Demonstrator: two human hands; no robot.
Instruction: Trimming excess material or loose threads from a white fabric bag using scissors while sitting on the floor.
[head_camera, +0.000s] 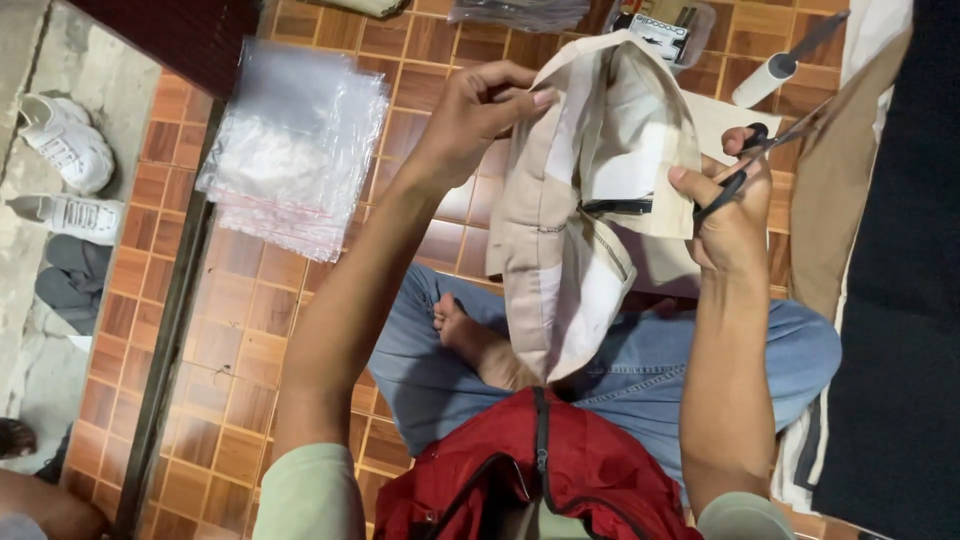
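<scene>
My left hand (478, 112) pinches the upper left edge of a beige garment (560, 230) turned inside out, held up over my lap. My right hand (732, 205) grips its right edge and has black-handled scissors (770, 150) looped on the fingers, blades pointing up and right. A dark zipper opening (615, 207) shows in the cloth between both hands. The garment's lower end hangs down to my crossed legs in blue jeans (660, 370).
A stack of clear plastic bags (295, 145) lies on the brown tiled floor at left. A white roll (770, 78) and a clear box (665, 30) sit at the top right. Dark and tan fabric (890, 250) lies right. White shoes (65, 140) rest far left.
</scene>
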